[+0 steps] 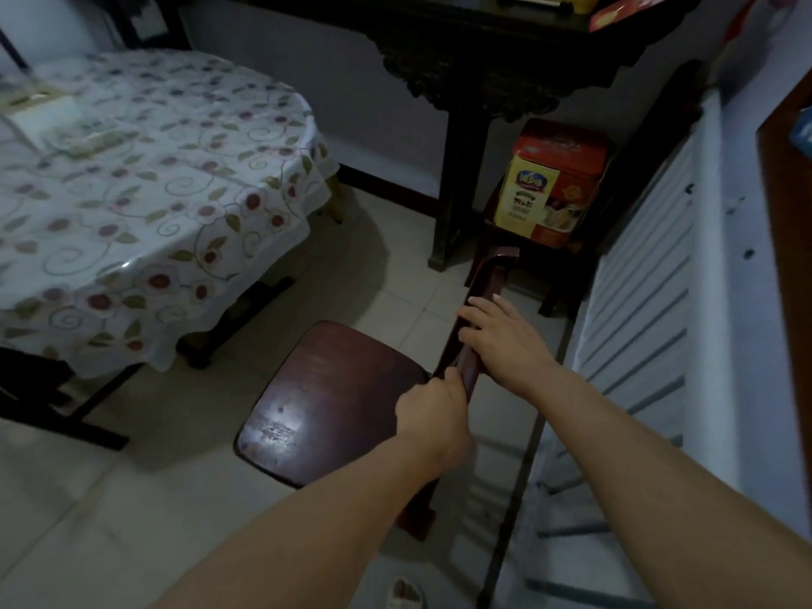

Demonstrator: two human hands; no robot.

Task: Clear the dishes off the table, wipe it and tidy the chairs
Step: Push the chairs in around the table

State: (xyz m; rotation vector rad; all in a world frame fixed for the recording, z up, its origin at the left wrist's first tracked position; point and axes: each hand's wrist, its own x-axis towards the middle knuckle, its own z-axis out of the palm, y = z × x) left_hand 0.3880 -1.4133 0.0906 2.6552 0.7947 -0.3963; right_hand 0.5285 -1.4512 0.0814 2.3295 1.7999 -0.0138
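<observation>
Floral cloth covers the round table (145, 204) at the left of my view, its hem hanging over dark legs; a pale, blurred object (48, 118) lies on the far left of the top, and I cannot make out what it is. Pale tiled floor (386, 274) runs between the table and the chair.

Item under handling: a dark reddish wooden chair (325, 402), standing well apart from the table with its seat facing it. The seat shows a worn, glossy patch near the front edge. Its backrest top rail runs away from me, up and to the right, alongside a white slatted panel (650, 301).

My left hand (433, 415) grips the near part of that rail, fingers curled round it, the thumb lying on top. My right hand (505, 336) sits just beyond it on the same rail, fingers wrapped over the top towards the seat side; the two hands are close together but apart. The rail passes under both palms and carries on past the right fingertips to its far end.

Beyond that end, a red and yellow printed box (553, 182) rests on a low dark stool (549, 274), beside the carved dark console table (474, 81) against the wall.
</observation>
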